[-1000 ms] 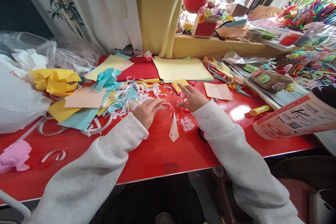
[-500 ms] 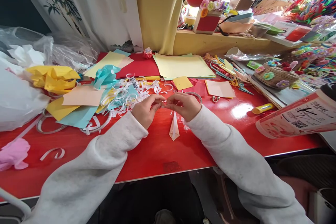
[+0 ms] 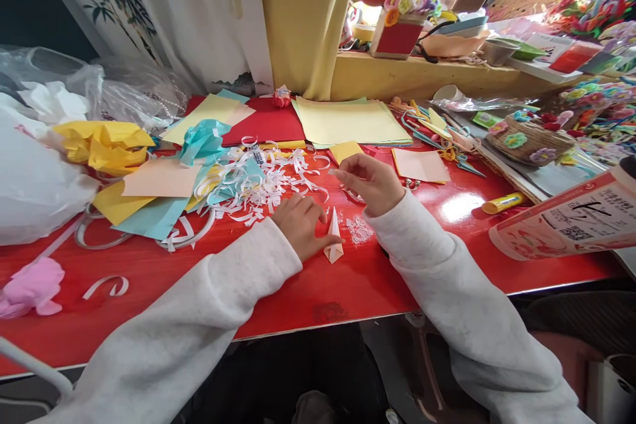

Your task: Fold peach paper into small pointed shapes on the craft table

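My left hand [image 3: 301,225] rests on the red table [image 3: 298,291], its fingertips gripping the left edge of a small folded white paper cone [image 3: 334,242], which stands slightly tilted. My right hand [image 3: 370,180] hovers just above and behind the cone, thumb and forefinger pinched toward the left. Whether anything is between those fingertips cannot be made out. A white lacy paper cut-out [image 3: 358,230] lies right of the cone. A heap of curled white paper scraps [image 3: 263,182] sits just beyond my left hand.
Yellow sheets [image 3: 348,120], a small yellow square [image 3: 345,150] and a peach square [image 3: 420,164] lie behind my hands. A yellow glue stick [image 3: 503,202], a booklet [image 3: 566,222] and a flower basket [image 3: 529,142] are at right. Crumpled coloured paper, plastic bags [image 3: 34,179] and a pink flower [image 3: 32,285] crowd the left.
Both hands had pinched something together above the cone. They have since separated: my left hand dropped onto the folded cone and tilted it up, while my right hand lifted back to the right.
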Tool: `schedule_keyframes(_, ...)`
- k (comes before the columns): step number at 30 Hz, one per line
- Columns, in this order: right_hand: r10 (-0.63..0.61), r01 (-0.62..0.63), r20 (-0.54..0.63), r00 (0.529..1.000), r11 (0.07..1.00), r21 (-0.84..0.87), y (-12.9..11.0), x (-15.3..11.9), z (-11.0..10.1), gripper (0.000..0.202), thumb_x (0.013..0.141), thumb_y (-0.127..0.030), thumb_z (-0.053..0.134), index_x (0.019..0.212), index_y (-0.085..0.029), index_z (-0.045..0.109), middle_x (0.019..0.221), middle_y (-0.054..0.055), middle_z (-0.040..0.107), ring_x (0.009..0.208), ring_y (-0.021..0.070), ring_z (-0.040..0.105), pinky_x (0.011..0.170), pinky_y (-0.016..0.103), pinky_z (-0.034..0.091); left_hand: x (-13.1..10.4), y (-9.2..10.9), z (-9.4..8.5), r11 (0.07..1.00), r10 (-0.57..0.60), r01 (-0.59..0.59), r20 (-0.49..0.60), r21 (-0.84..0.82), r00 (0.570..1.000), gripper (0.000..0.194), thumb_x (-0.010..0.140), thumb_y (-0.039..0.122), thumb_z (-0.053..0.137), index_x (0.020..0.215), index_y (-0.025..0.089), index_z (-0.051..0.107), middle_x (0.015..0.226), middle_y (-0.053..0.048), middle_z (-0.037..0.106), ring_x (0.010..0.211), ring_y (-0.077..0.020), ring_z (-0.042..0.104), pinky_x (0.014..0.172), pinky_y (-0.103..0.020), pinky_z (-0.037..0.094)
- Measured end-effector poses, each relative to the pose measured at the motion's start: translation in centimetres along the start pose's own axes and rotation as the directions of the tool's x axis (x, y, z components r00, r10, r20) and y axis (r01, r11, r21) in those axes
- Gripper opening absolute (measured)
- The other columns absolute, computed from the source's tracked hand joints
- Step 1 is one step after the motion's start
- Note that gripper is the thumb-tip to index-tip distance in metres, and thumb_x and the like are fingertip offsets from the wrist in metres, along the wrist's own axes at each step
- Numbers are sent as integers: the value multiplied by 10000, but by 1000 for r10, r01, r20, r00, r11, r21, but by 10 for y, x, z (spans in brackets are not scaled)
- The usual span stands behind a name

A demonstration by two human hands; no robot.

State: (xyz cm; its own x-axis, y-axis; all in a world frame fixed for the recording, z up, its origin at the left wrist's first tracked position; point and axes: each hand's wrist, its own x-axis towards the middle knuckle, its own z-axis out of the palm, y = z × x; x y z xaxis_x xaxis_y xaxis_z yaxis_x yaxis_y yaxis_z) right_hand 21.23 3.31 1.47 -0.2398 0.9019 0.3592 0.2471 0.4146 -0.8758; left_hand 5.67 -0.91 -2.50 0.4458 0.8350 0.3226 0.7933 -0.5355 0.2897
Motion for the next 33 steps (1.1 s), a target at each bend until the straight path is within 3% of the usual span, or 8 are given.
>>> schedule_keyframes(8,3,15,-118,993,987,158,-8,1,1,297,593,-373,659,714,-169,480,640,-29,458,496,33,401,416,186,332,-1,15,0,980,-48,116,368,-164,929,242,637,375,613,744,166,552,770,-30,554,777,-180,474,689,-303,365)
schedule_keyframes(11,-31,54,-165,986,989,135,-12,2,-6,262,638,-387,623,693,-171,485,607,-34,446,462,29,385,383,185,304,1,10,-3,902,-107,274,442,-333,891,185,637,271,605,768,165,529,729,-5,565,700,-142,500,614,-264,377)
schedule_keyframes(14,-74,96,-250,965,993,76,-18,1,-20,238,661,-386,608,687,-178,497,544,-47,416,422,31,365,368,194,286,5,2,-8,728,-197,402,392,-556,899,193,660,267,571,811,158,523,699,8,567,586,-98,503,540,-237,392)
schedule_keyframes(17,-41,74,-337,941,993,87,-23,-8,-27,205,677,-382,597,702,-191,526,505,-53,404,384,30,349,352,203,271,9,-5,-16,453,-266,456,373,-766,889,169,664,279,570,744,131,550,606,1,566,527,-94,519,503,-236,432)
schedule_keyframes(19,41,9,-337,941,989,146,-24,-20,-22,189,687,-379,586,703,-195,546,482,-53,407,372,33,354,340,203,272,10,-7,-22,288,-305,459,374,-841,876,175,651,284,593,702,118,573,579,-11,580,542,-106,551,545,-255,470)
schedule_keyframes(21,147,-102,-231,962,976,194,-23,-32,-9,180,680,-363,593,710,-186,575,477,-45,432,376,40,382,335,203,286,9,-6,-27,195,-344,433,352,-880,871,200,638,297,617,727,120,591,603,-19,607,560,-114,574,593,-281,490)
schedule_keyframes(25,227,-198,-102,969,952,234,-18,-44,13,197,662,-350,607,705,-159,588,523,-30,496,372,35,395,326,198,305,7,-1,-34,203,-393,381,282,-902,875,274,610,327,647,777,117,589,677,-40,638,607,-139,597,598,-300,494)
schedule_keyframes(33,260,-230,-136,956,951,205,-18,-44,18,196,653,-331,615,634,-145,558,480,-33,494,339,32,371,315,198,291,4,6,-30,179,-408,301,208,-937,889,286,619,308,647,815,105,597,778,-55,658,702,-149,617,693,-300,507)
